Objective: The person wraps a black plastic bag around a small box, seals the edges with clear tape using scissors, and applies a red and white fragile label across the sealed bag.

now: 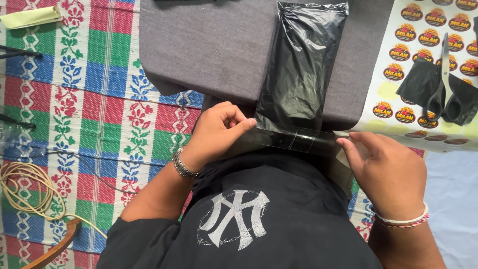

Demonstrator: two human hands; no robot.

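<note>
Lying on a striped floral mat [94, 84]: a grey board [209, 45], black bag [302, 65] at its near edge. Pinching a clear tape strip [296, 138] stretched across the bag's near end, left hand [215, 133] and right hand [391, 172]. Resting on a sticker sheet [398, 65] at the right: scissors [443, 84].

The near end of the shiny black plastic packet [301, 65] is hidden behind the strip of clear tape [294, 139] and the person's dark shirt. The left hand [215, 133] curls its fingers [234, 117] under, hiding their tips. At the right, the black-handled scissors [444, 87] cover part of a folded black plastic piece [416, 79]. The coiled cream cord [25, 187] is cut by the left edge.
</note>
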